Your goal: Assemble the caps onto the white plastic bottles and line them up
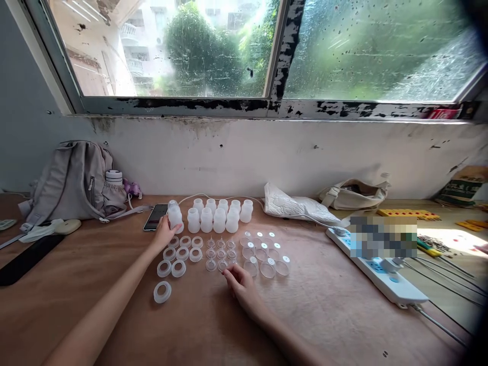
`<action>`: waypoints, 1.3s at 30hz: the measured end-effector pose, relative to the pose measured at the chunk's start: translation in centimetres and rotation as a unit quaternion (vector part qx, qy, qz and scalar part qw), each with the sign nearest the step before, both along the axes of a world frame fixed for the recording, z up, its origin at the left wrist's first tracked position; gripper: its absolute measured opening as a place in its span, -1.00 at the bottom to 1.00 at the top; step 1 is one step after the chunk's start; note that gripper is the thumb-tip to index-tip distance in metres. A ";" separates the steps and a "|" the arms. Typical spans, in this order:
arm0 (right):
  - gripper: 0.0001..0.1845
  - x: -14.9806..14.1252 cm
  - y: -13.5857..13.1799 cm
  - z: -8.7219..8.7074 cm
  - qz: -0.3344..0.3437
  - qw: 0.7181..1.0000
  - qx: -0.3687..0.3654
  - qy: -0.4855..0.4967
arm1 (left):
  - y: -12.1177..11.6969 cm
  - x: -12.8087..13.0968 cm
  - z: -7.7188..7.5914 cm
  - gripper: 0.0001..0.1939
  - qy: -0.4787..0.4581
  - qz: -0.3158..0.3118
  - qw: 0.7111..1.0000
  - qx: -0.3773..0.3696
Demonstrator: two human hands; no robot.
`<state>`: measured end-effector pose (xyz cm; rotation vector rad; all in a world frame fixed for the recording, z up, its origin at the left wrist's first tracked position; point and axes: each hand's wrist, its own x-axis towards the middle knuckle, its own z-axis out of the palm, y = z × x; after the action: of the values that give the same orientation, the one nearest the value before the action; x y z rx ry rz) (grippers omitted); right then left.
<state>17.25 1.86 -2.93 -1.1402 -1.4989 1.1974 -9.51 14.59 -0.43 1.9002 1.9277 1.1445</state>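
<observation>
My left hand (168,234) is wrapped round a small frosted baby bottle (175,216), which stands at the left end of the bottle group and has a rounded, clear-looking top. Several more frosted bottles (206,221), open at the neck, stand in rows to its right. In front of my left hand lie white screw rings (183,253), with one ring (162,292) nearer to me. My right hand (242,287) has its fingertips pinched at the edge of a clear nipple (222,265) in the front row of nipples. Clear dome caps (267,269) stand right of it.
A phone (155,217) lies behind my left hand. Further left are a grey backpack (78,178) and a black strap-like item (30,259). A white padded bag (297,203) is at the back. On the right lie a power strip (377,269) with cables and several screwdrivers (429,248).
</observation>
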 end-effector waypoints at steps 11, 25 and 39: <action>-0.74 0.0 -0.1 0.3 -0.004 0.997 0.048 -0.063 | 2.1 -0.4 0.0 -0.52 0.075 -0.036 0.995 -0.064; -0.71 1.3 0.0 -0.4 -0.106 0.908 0.216 -0.343 | -10.4 -0.1 1.2 -0.74 0.112 -0.126 0.986 0.003; -0.80 1.8 0.8 -1.1 -0.101 0.890 0.160 -0.414 | -16.6 1.0 -0.1 -0.60 0.117 -0.206 0.971 0.006</action>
<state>19.01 2.70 -4.03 -1.6196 -2.0277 0.2664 -8.53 -2.04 -0.56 2.3844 1.5121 0.8399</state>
